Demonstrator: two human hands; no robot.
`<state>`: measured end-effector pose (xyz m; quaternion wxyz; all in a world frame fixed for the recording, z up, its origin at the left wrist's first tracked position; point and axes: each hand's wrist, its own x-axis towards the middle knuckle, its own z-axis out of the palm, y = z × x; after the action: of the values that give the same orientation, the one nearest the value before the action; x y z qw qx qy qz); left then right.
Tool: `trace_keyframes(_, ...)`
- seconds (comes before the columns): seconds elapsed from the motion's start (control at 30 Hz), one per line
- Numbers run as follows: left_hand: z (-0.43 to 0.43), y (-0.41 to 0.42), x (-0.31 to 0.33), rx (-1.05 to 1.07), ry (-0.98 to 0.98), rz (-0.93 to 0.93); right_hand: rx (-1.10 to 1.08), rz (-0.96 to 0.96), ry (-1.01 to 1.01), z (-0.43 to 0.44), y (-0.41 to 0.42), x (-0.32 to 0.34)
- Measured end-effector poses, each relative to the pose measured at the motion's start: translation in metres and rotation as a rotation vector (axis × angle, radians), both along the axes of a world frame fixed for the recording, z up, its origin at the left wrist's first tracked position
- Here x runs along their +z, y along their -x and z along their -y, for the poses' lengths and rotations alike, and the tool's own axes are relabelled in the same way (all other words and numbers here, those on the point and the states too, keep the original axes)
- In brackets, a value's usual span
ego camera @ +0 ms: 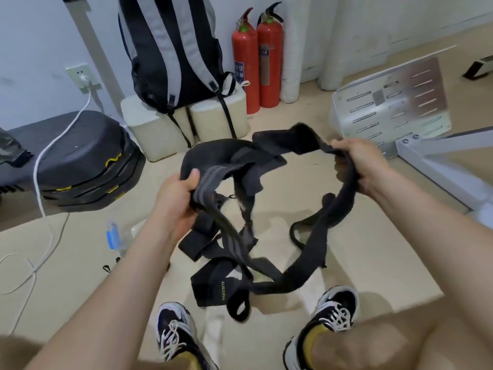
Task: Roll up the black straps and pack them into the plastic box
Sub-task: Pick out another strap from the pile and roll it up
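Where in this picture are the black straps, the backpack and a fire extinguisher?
black straps (213,180): head view, grey-striped band.
backpack (176,76): head view, dark back panel.
fire extinguisher (244,65): head view, red cylinder.

straps: matt woven cloth in my grip | fire extinguishers: glossy red metal | bracket plate: brushed metal

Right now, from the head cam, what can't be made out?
1. black straps, head view: tangled and overlapping, so their count is unclear; the end near the right hand is motion-blurred.
2. clear plastic item: mostly behind the left forearm, blurred; box or not, cannot tell.
3. Labels on the fire extinguishers: too small to read.
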<state>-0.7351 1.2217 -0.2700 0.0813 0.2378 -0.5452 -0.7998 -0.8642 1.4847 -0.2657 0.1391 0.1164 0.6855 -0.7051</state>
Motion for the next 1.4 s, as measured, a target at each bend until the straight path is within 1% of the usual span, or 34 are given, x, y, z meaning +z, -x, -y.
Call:
trace_keyframes(0.1, 0.008, -0.007, 0.005, 0.071, -0.188, 0.003, -0.053, 0.059, 0.073, -0.001, 0.002, -0.005)
trace_keyframes(0.17, 0.004, -0.011, 0.009, 0.123, -0.249, 0.027, -0.114, 0.113, 0.19, -0.002, 0.003, -0.006)
trace_keyframes(0.23, 0.009, -0.016, 0.008, 0.203, -0.318, 0.05, -0.218, 0.175, 0.255, -0.013, 0.007, -0.01)
trace_keyframes(0.3, 0.024, -0.02, 0.005, 0.277, -0.483, 0.035, -0.401, 0.223, 0.28, -0.032, 0.013, -0.017)
trace_keyframes(0.33, 0.032, -0.022, 0.002, 0.286, -0.537, 0.034, -0.47, 0.226, 0.258, -0.039, 0.013, -0.021)
trace_keyframes(0.37, 0.038, -0.024, -0.001, 0.279, -0.559, 0.04, -0.453, 0.2, 0.221, -0.04, 0.012, -0.021)
trace_keyframes(0.4, 0.038, -0.025, 0.0, 0.257, -0.529, 0.058, -0.36, 0.158, 0.165, -0.035, 0.009, -0.018)
trace_keyframes(0.43, 0.036, -0.025, 0.0, 0.222, -0.424, 0.095, -0.205, 0.105, 0.07, -0.024, 0.004, -0.014)
trace_keyframes(0.47, 0.029, -0.024, 0.002, 0.175, -0.315, 0.143, -0.008, 0.028, -0.058, -0.008, -0.004, -0.011)
trace_keyframes(0.53, 0.013, -0.018, 0.009, 0.131, -0.286, 0.197, 0.389, -0.179, -0.376, 0.022, -0.023, -0.013)
trace_keyframes(0.57, 0.008, -0.016, 0.011, 0.125, -0.307, 0.187, 0.542, -0.259, -0.52, 0.033, -0.031, -0.017)
trace_keyframes(0.6, 0.006, -0.015, 0.014, 0.124, -0.334, 0.168, 0.652, -0.296, -0.612, 0.041, -0.036, -0.021)
trace_keyframes(0.63, 0.003, -0.014, 0.018, 0.124, -0.428, 0.132, 0.735, -0.27, -0.647, 0.047, -0.041, -0.025)
trace_keyframes(0.67, 0.002, -0.014, 0.021, 0.132, -0.542, 0.1, 0.816, -0.204, -0.639, 0.05, -0.046, -0.029)
trace_keyframes(0.7, 0.002, -0.014, 0.025, 0.13, -0.615, 0.052, 0.886, -0.161, -0.641, 0.054, -0.051, -0.032)
trace_keyframes(0.73, 0.0, -0.013, 0.027, 0.126, -0.654, -0.013, 0.922, -0.162, -0.654, 0.059, -0.056, -0.035)
trace_keyframes(0.8, -0.009, -0.011, 0.033, 0.136, -0.61, -0.079, 0.891, -0.263, -0.668, 0.07, -0.064, -0.039)
trace_keyframes(0.83, -0.013, -0.008, 0.036, 0.16, -0.633, -0.092, 0.875, -0.315, -0.636, 0.074, -0.068, -0.038)
trace_keyframes(0.87, -0.017, -0.006, 0.039, 0.192, -0.703, -0.107, 0.842, -0.323, -0.587, 0.076, -0.07, -0.034)
trace_keyframes(0.93, -0.018, 0.0, 0.039, 0.298, -0.809, -0.139, 0.761, -0.22, -0.415, 0.076, -0.07, -0.018)
trace_keyframes(1.0, -0.014, 0.005, 0.033, 0.371, -0.826, -0.14, 0.646, -0.06, -0.235, 0.067, -0.064, -0.007)
trace_keyframes(1.03, -0.012, 0.007, 0.029, 0.387, -0.825, -0.126, 0.624, -0.03, -0.195, 0.064, -0.062, -0.001)
trace_keyframes(1.07, -0.013, 0.009, 0.026, 0.396, -0.831, -0.104, 0.647, -0.046, -0.209, 0.064, -0.059, 0.001)
trace_keyframes(1.13, -0.019, 0.013, 0.02, 0.404, -0.836, -0.073, 0.757, -0.118, -0.325, 0.068, -0.06, -0.002)
trace_keyframes(1.17, -0.022, 0.015, 0.018, 0.399, -0.814, -0.061, 0.778, -0.161, -0.349, 0.071, -0.06, -0.005)
trace_keyframes(1.2, -0.024, 0.017, 0.016, 0.391, -0.778, -0.046, 0.755, -0.175, -0.332, 0.074, -0.059, -0.009)
trace_keyframes(1.27, -0.023, 0.019, 0.015, 0.371, -0.659, 0.002, 0.634, -0.178, -0.305, 0.073, -0.056, -0.009)
trace_keyframes(1.33, -0.017, 0.018, 0.017, 0.347, -0.542, 0.022, 0.442, -0.23, -0.373, 0.065, -0.048, -0.002)
trace_keyframes(1.37, -0.015, 0.017, 0.017, 0.341, -0.486, 0.023, 0.379, -0.253, -0.386, 0.061, -0.046, 0.005)
trace_keyframes(1.4, -0.016, 0.017, 0.019, 0.339, -0.432, 0.022, 0.365, -0.255, -0.366, 0.057, -0.044, 0.011)
